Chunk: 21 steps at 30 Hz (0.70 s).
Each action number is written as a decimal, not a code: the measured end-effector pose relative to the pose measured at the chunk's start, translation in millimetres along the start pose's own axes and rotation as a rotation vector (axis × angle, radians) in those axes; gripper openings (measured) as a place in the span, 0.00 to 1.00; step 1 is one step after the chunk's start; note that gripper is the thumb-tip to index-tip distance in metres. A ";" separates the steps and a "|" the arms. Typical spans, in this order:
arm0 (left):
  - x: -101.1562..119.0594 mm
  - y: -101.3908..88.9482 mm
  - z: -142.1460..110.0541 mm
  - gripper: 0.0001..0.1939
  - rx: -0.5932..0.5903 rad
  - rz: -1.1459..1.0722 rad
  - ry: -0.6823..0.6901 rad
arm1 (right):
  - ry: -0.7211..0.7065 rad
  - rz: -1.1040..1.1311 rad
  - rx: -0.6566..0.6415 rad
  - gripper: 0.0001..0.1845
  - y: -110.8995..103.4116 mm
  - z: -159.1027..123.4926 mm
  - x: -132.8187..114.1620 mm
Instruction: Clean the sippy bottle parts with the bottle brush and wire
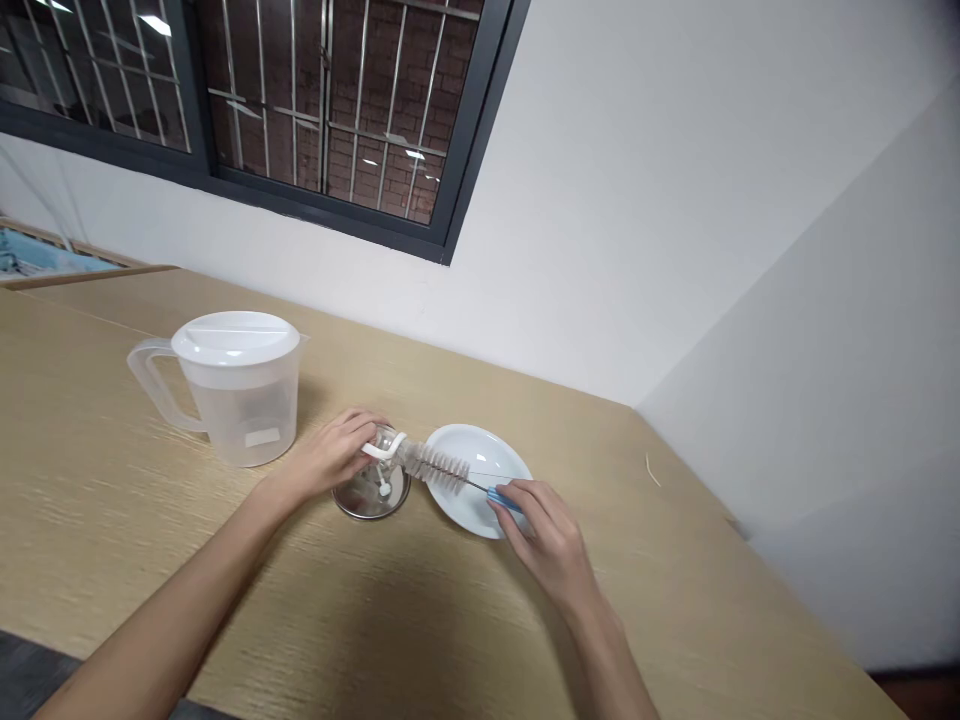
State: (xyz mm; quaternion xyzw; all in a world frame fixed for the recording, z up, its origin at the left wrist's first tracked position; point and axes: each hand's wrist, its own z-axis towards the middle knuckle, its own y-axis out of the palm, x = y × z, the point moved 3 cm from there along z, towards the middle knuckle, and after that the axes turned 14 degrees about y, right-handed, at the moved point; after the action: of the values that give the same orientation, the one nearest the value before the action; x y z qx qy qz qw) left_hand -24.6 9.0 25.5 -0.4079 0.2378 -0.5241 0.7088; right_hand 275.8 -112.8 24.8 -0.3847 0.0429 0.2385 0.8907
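My left hand (pixel 337 455) is closed around a small clear bottle (pixel 387 438), tipped on its side with its mouth to the right. A white bent piece sits at the bottle's neck, and a small white stopper (pixel 385 489) hangs below. Under the bottle stands a round metal bowl (pixel 367 515). My right hand (pixel 546 535) pinches the blue handle of a bottle brush (pixel 444 467). The brush's pale bristles reach the bottle's mouth; how far the tip goes inside I cannot tell. Beneath the brush and my right fingers lies a white plate (pixel 480 445).
A lidded plastic pitcher (pixel 251 400) with liquid in it stands to the left, its handle pointing left. On the right of the wooden table (pixel 315 620) lies a short pale strand (pixel 652 469). A wall and barred window (pixel 330 110) rise behind.
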 end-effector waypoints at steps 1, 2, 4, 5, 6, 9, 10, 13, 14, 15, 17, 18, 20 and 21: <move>-0.3 -0.1 0.0 0.11 0.002 -0.010 -0.010 | 0.002 0.007 0.004 0.12 -0.3 0.1 -0.4; -0.6 -0.3 0.2 0.11 0.004 -0.020 -0.019 | 0.003 0.014 0.009 0.12 -0.5 0.1 -0.8; -0.6 -0.8 0.5 0.11 0.014 -0.037 -0.033 | 0.009 0.024 0.012 0.12 -1.0 0.0 -0.9; -0.5 -1.1 0.7 0.11 0.020 -0.044 -0.035 | 0.013 0.026 0.011 0.12 -1.1 -0.2 -0.7; -0.4 -1.5 0.8 0.11 0.027 -0.049 -0.034 | 0.016 0.028 0.009 0.12 -1.3 -0.4 -0.4; -0.4 -2.2 0.9 0.14 0.042 -0.047 -0.023 | 0.014 0.032 0.004 0.13 -2.1 -1.3 0.3; -0.7 -2.1 0.9 0.15 0.044 -0.044 -0.017 | 0.012 0.035 0.000 0.14 -2.5 -1.5 0.2; -1.6 -1.9 0.4 0.12 0.059 -0.036 0.009 | 0.021 0.071 -0.025 0.14 -3.9 -1.6 -2.0; -2.0 -2.0 0.2 0.10 0.071 -0.035 0.018 | 0.030 0.096 -0.037 0.14 -4.4 -1.3 -3.3; -2.2 -2.3 -0.1 0.09 0.086 -0.033 0.027 | 0.043 0.125 -0.051 0.13 -4.9 -1.0 -4.6; -2.2 -3.4 -0.5 0.08 0.119 -0.029 0.041 | 0.083 0.186 -0.080 0.10 -5.5 -0.1 -6.8; -2.0 -4.1 -0.6 0.08 0.133 -0.025 0.047 | 0.111 0.209 -0.096 0.09 -5.6 0.3 -7.2; -1.0 -5.4 -0.7 0.09 0.157 -0.015 0.064 | 0.182 0.230 -0.135 0.07 -5.2 0.9 -6.1; -0.3 -5.9 -0.6 0.09 0.169 -0.010 0.072 | 0.222 0.232 -0.156 0.08 -5.0 1.0 -4.7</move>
State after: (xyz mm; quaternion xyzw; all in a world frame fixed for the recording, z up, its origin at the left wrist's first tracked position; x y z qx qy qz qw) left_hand -28.4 8.4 30.1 -0.3289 0.2160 -0.5600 0.7291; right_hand 273.8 -116.9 30.0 -0.4691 0.1661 0.2982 0.8145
